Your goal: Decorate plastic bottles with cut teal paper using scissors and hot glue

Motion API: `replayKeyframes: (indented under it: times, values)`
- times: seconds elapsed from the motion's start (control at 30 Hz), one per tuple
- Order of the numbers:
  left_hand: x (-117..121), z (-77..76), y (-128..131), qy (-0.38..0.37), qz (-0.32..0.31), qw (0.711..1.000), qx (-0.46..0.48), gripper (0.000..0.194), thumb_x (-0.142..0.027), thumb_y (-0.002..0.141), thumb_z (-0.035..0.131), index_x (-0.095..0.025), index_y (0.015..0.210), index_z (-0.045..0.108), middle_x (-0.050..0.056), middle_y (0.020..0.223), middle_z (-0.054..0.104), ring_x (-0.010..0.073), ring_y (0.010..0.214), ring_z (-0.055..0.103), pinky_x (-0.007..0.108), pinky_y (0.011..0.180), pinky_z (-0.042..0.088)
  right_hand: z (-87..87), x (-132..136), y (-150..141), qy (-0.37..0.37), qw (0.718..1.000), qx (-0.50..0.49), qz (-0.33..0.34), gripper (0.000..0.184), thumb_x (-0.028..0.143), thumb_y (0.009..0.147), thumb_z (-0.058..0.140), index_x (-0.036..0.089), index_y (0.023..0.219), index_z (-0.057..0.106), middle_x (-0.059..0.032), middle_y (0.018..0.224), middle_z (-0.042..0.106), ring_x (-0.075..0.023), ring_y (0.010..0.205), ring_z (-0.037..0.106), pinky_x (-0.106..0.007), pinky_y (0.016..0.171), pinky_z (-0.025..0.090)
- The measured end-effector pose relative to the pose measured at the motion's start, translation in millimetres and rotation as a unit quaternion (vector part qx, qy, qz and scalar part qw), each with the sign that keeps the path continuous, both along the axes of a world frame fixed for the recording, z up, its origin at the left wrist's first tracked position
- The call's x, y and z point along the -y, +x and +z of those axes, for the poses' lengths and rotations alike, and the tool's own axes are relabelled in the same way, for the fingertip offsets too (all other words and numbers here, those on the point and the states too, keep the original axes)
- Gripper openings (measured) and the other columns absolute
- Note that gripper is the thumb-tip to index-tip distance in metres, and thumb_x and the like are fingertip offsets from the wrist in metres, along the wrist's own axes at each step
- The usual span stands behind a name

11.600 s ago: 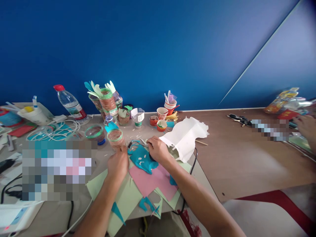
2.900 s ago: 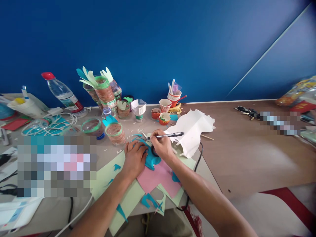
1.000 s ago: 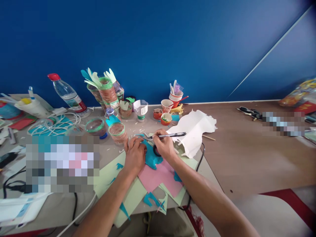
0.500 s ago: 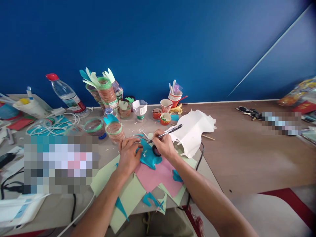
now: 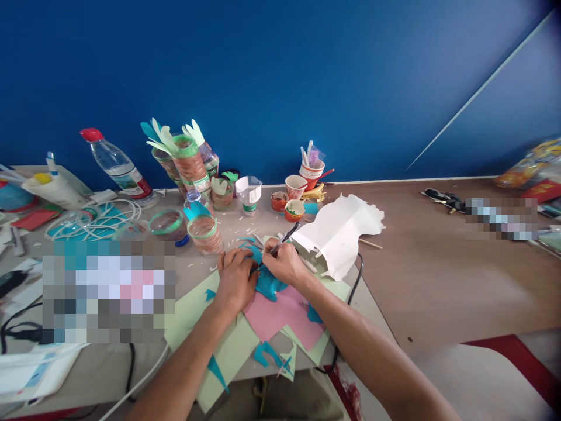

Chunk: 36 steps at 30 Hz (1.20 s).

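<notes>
My right hand (image 5: pixel 284 262) is closed around a dark pen (image 5: pixel 290 233), whose upper end slants up to the right. The pen's tip, hidden by the fingers, is low over a piece of blue paper (image 5: pixel 268 285). My left hand (image 5: pixel 235 278) lies with its fingers stretched out along the left edge of this paper, holding it down. Beneath are a pink sheet (image 5: pixel 280 318) and light green sheets (image 5: pixel 230 351). Blue paper scraps (image 5: pixel 270 355) lie on the near side. Just beyond my right hand rests a white sheet with a ragged edge (image 5: pixel 342 234).
At the back left stand brown-wrapped cups with green rims (image 5: pixel 191 161) and a red-capped bottle (image 5: pixel 116 161). Small paper cups (image 5: pixel 295 187) stand behind my hands. A coiled white cable (image 5: pixel 96 219) lies at left. A brown table (image 5: pixel 438 263) adjoins on the right.
My right hand has shifted slightly left with the pen, now steeper and lower at the paper. My left hand has moved slightly right. A black ring seen below my right hand is now hidden.
</notes>
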<state>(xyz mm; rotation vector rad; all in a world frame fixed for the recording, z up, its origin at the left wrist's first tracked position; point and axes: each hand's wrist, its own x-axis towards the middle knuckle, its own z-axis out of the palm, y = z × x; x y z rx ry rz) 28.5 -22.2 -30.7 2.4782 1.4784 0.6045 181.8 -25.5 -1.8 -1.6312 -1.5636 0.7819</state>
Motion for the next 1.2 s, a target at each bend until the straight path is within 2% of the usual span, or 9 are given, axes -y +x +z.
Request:
replayKeyframes:
  times: [0.5,0.9,1.2]
  values:
    - [0.1,-4.3,1.6,0.014,0.000,1.000,-0.011,0.011,-0.019,0.078,0.060,-0.020,0.086,0.068,0.006,0.120,0.063,0.0316,0.120,0.045,0.053,0.105,0.028,-2.8,-0.4,-3.2,-0.003,0.996,0.088,0.012,0.006,0.017,0.068,0.050,0.020,0.063,0.052,0.0057,0.048,0.040,-0.0107,0.049,0.042,-0.020,0.050,0.029]
    - [2.1,-2.9,3.4,0.012,0.008,1.000,-0.011,0.014,-0.018,0.078,0.058,-0.021,0.087,0.069,0.006,0.119,0.063,0.0316,0.119,0.045,0.053,0.105,0.029,-0.2,0.7,-3.4,-0.004,0.993,0.115,0.027,0.008,0.016,0.070,0.050,0.021,0.064,0.051,0.0056,0.049,0.039,-0.0109,0.049,0.042,-0.020,0.053,0.032]
    - [2.0,-5.3,2.8,0.019,0.002,1.000,-0.014,0.014,-0.019,0.079,0.056,-0.021,0.086,0.069,0.008,0.120,0.063,0.0326,0.119,0.044,0.055,0.104,0.028,4.3,1.3,-2.4,0.010,0.991,0.133,0.032,0.008,0.015,0.071,0.051,0.020,0.065,0.054,0.0045,0.051,0.045,-0.0113,0.050,0.045,-0.020,0.053,0.033]
